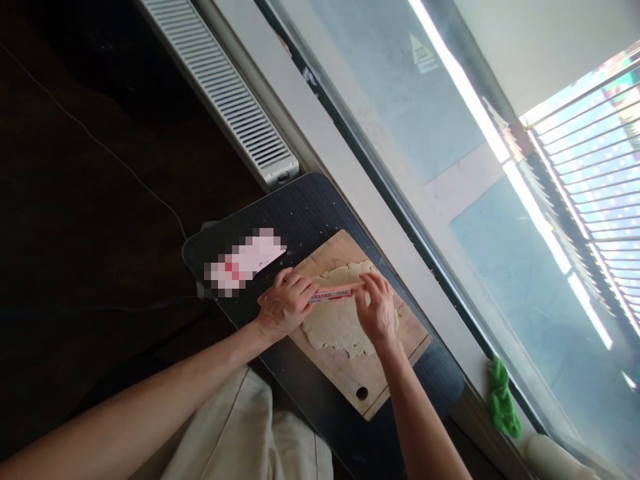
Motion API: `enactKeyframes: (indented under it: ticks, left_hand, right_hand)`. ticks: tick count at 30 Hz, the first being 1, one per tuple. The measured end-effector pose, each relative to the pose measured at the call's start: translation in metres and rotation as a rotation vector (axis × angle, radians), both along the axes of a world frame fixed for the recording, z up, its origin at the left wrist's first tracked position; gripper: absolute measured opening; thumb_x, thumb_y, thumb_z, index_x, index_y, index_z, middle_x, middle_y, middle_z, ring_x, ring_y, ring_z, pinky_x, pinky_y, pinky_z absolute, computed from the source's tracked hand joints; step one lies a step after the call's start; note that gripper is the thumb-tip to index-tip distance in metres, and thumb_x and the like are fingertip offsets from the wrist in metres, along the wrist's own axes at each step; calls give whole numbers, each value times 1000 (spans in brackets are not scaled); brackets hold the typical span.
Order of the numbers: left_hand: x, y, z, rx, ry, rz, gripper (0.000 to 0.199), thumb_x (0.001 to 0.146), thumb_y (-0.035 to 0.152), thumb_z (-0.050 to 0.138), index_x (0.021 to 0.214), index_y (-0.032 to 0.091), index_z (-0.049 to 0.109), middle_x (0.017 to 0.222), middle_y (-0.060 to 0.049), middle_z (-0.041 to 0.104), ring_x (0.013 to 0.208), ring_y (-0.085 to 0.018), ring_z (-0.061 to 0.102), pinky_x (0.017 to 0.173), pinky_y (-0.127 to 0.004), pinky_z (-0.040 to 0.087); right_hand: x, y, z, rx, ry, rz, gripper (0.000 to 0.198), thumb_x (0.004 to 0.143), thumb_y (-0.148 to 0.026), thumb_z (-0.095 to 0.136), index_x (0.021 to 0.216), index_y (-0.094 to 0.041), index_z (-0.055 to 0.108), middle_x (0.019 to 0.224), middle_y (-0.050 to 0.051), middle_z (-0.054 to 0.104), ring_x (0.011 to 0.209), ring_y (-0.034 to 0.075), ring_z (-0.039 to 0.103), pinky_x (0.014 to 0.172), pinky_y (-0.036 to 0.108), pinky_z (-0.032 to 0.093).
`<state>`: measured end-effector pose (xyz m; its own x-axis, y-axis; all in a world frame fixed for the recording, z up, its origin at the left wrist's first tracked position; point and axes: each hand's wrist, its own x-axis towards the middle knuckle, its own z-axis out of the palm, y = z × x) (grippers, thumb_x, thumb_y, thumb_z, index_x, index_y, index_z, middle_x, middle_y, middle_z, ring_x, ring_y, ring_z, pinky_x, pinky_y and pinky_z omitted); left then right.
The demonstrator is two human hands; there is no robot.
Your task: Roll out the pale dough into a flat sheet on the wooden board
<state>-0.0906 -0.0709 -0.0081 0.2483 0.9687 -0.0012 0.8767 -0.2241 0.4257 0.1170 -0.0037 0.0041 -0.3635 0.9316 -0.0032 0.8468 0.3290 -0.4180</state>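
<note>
A flat, rolled-out sheet of pale dough (339, 327) with ragged edges lies on a wooden cutting board (345, 377). Across the dough is a long, narrow red-and-white printed box (333, 294). My left hand (287, 303) curls its fingers over the box's left end, near the board's left edge. At the other end, my right hand (375, 303) grips the box with thumb and fingers. Both palms hide the ends of the box and parts of the dough.
The board rests on a small dark table (305, 207) dusted with crumbs. A pixelated pink-white item (250, 260) lies left of the board. A white radiator (225, 87) and window sill (345, 167) border the table; a green cloth-like item (503, 400) is on the sill.
</note>
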Motion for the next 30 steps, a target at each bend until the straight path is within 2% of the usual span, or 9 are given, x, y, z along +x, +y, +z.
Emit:
enactKeyframes:
  ticks: [2,5,7,10,15,18,23,25,30]
  left_hand:
    - [-1,-2,8,6,13,-136,26,87,20,49,110,23,62,98,-5,65,97,-22,56,101,-45,37]
    - [8,-2,16,14,12,-315,27,90,23,45,112,25,62,102,-4,65,101,-20,56,100,-41,38]
    - [21,6,13,24,10,-329,31,91,29,45,117,23,60,118,-6,62,115,-22,51,106,-43,33]
    - [52,37,-1,62,40,-292,45,92,36,41,133,18,49,142,-9,46,136,-26,32,115,-49,16]
    - [113,104,-21,4,102,-277,62,93,47,33,144,13,33,152,-13,31,142,-27,21,116,-52,7]
    - [113,97,-23,18,126,-264,61,93,47,29,144,13,33,152,-13,30,143,-26,20,116,-51,5]
    - [64,45,-20,91,135,-325,54,91,40,36,142,23,39,149,-9,38,142,-26,24,116,-52,7]
    - [67,52,-21,92,138,-350,55,91,39,36,144,23,36,149,-9,38,142,-26,24,116,-52,6]
    - [126,106,-27,0,171,-329,63,93,45,28,148,14,26,153,-11,28,144,-25,19,116,-51,2]
  right_hand:
    - [28,-46,10,2,-45,112,38,85,-24,52,123,-19,54,122,11,56,116,25,47,99,44,40]
    - [55,-101,15,-32,-149,30,39,85,-16,50,123,-21,53,115,10,59,104,25,53,89,42,46]
    - [60,-126,10,-56,-170,-82,34,86,-15,49,118,-23,55,106,9,60,92,23,55,82,39,48]
    - [57,-152,-4,-60,-138,-227,36,87,-16,48,122,-22,52,108,10,59,95,23,55,82,39,50]
    - [48,-165,-23,5,-76,-465,44,89,-17,44,133,-20,43,120,14,54,110,27,51,90,47,48]
    - [47,-171,-19,33,-68,-512,40,89,-17,46,129,-20,49,119,14,54,116,28,47,96,50,44]
    - [38,-195,-14,34,-9,-441,41,89,-15,48,129,-23,51,113,10,59,112,24,50,95,42,46]
    - [36,-195,-16,43,-27,-495,40,89,-16,49,128,-23,53,113,11,59,112,24,51,95,42,45]
    - [49,-176,-17,18,-123,-634,38,88,-21,53,126,-21,55,115,11,59,113,26,48,97,44,41]
